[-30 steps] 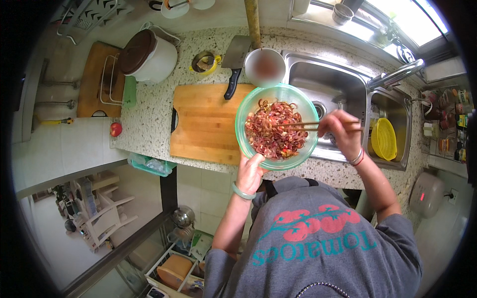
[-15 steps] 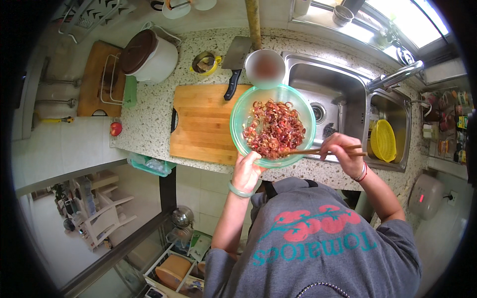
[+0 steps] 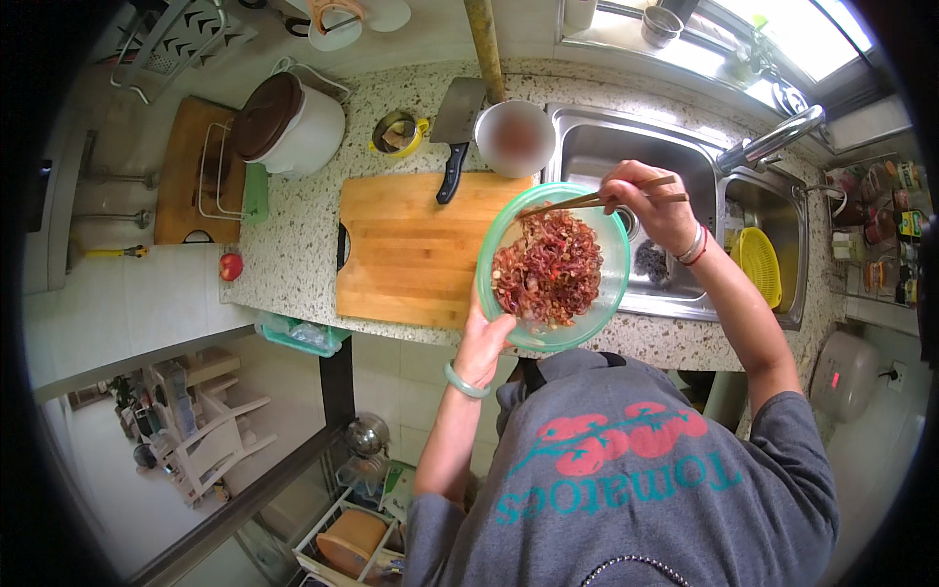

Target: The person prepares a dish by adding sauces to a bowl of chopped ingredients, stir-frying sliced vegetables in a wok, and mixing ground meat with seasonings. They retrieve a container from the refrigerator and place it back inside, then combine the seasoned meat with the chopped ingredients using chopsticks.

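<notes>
A pale green translucent bowl [image 3: 622,264] is tilted between the cutting board and the sink. Reddish-brown sliced meat [image 3: 550,269], in thin curled pieces, lies in it. At the bowl's lower left rim, my left hand [image 3: 483,344] grips it, thumb on the rim and the other fingers hidden beneath. My right hand [image 3: 653,203] is closed round a pair of wooden chopsticks [image 3: 587,201] above the sink side of the bowl. Their tips reach the meat along the far left inside of the bowl.
Left of the bowl lies a wooden cutting board [image 3: 411,249], with a cleaver [image 3: 456,127] at its far edge. A white bowl [image 3: 515,139] with blurred contents stands behind. The steel sink [image 3: 626,137] holds a yellow basket [image 3: 757,266]. A white pot [image 3: 308,127] stands at left.
The chopsticks have swung from the bowl's near right side to its far left side as my right hand moved away from me. The bowl has shifted slightly right and nearer.
</notes>
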Demonstrator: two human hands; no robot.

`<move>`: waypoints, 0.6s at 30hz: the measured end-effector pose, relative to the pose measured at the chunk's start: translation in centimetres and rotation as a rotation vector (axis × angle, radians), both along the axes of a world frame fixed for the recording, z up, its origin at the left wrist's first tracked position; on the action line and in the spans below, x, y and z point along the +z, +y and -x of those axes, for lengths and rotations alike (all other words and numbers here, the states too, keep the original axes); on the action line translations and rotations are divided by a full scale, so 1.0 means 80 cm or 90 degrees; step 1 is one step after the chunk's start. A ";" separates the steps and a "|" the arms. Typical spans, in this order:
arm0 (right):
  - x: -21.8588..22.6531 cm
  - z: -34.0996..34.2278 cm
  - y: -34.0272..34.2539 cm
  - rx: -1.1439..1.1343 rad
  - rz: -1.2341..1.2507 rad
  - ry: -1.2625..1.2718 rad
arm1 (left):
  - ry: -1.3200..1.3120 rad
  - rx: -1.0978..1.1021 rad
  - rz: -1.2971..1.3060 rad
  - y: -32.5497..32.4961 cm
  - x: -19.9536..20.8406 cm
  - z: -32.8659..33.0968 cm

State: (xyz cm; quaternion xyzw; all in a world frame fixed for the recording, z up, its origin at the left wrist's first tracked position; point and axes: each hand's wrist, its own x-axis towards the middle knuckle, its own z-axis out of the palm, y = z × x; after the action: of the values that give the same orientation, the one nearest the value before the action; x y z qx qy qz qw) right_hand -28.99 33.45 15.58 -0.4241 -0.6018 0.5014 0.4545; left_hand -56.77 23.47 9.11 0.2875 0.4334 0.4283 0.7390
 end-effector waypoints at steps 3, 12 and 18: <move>-0.015 -0.034 -0.019 -0.022 -0.050 -0.144 | -0.088 0.066 0.087 -0.003 0.013 0.002; -0.029 0.024 -0.109 -0.177 0.076 0.014 | -0.148 0.155 0.133 0.001 -0.018 -0.028; 0.008 0.049 -0.109 -0.091 -0.173 -0.157 | -0.130 0.131 0.110 0.004 -0.005 -0.034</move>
State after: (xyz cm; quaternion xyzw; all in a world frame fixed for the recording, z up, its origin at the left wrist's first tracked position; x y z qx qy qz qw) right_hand -32.90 24.72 16.26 -0.4587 -0.6834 0.3258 0.4651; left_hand -54.07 23.82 8.72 0.1320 0.4185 0.4899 0.7533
